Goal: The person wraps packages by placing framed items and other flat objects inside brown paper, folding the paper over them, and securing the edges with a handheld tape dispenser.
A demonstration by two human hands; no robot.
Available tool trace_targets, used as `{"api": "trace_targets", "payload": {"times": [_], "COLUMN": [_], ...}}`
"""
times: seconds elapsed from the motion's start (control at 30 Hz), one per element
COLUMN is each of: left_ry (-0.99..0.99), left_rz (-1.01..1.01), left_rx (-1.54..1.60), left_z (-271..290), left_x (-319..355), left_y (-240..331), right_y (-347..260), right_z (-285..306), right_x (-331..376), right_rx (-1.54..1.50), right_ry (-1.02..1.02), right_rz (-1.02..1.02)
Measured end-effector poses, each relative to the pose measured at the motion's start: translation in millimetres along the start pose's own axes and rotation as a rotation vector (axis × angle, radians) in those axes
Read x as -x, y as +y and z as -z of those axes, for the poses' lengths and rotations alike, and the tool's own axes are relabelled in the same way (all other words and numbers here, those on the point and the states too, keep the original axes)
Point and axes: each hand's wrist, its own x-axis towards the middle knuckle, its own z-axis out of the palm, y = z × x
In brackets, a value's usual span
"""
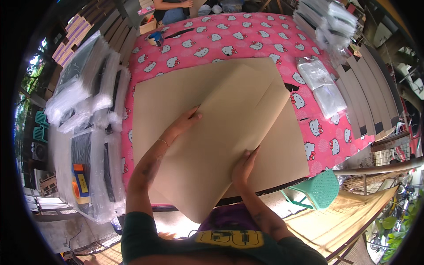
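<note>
A large brown cardboard sheet [221, 128] is lifted and bowed, slanting across the middle of the table. Its lower corner hangs toward my body, past the table's near edge. My left hand [184, 121] grips the sheet at its left side, thumb on top. On the right edge, my right hand [244, 167] is closed round the sheet with its thumb over the upper face. Beneath it lies another flat brown cardboard sheet [282, 150], which shows on both sides. The fingers under the held sheet are partly hidden.
A pink patterned cloth [229, 37] covers the table. Plastic-wrapped stacks [84, 79] line the left, with an orange and blue item [80, 183] on them. Folded plastic bags [322, 86] and cardboard strips [366, 92] lie right. A green stool [320, 192] stands near; another person [172, 11] is beyond.
</note>
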Motion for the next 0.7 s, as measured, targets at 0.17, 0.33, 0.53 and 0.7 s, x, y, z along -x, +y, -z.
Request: {"api": "trace_targets", "payload": {"times": [0.17,0.33,0.53,0.7], "left_ry": [0.136,0.197,0.147,0.450], "left_rz": [-0.274,-0.184,-0.155,-0.034], "left_rx": [-0.984,-1.041,-0.965,-0.838], "left_z": [-30.3,-66.7,-148.8,-165.3], "left_x": [7.9,25.3,82.0,65.8], "left_y": [13.7,17.8,84.4,75.2], "right_y": [-17.3,-28.7,-27.7,-27.0], "right_z": [14.4,26.7,39.9,39.8], "right_x": [-1.9,-34.9,-97.8,-95.2], "right_rx": [0.911,0.895,0.786,0.903], "right_ry": [-0.138,-0.466,-0.653,-0.755], "right_rz": [0.361,0.760,0.790,0.901]}}
